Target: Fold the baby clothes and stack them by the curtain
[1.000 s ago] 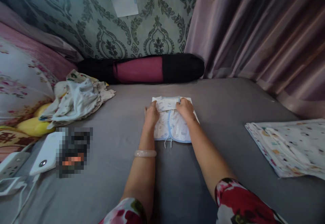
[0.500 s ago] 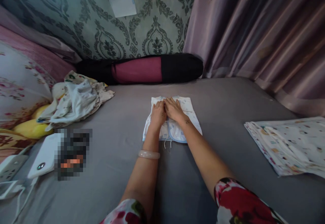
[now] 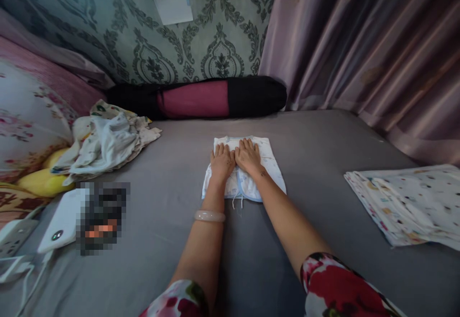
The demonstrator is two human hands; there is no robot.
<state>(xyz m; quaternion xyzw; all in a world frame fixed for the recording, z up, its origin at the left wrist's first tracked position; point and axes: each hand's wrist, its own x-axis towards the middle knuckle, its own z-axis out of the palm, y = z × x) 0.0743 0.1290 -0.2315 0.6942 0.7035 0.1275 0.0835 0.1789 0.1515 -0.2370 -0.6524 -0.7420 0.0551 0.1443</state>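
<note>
A small white baby garment with pale blue trim and print lies on the grey bed sheet, in the middle of the head view. Two thin white ties stick out from its near edge. My left hand rests palm down on the left part of the garment, fingers spread. Beside it my right hand lies flat on the cloth, a little right of the middle. The thumbs of both hands are close together. Neither hand grips anything, and together they hide the garment's centre.
Folded printed cloths lie at the right. At the left are a crumpled cloth pile, a white power bank, a power strip and a blurred-out object. A black and maroon long bag lies along the wall.
The upper edge held folded down by both hands has been let go and lies flat. My hands have opened and come together on the cloth, then spread slightly apart.
</note>
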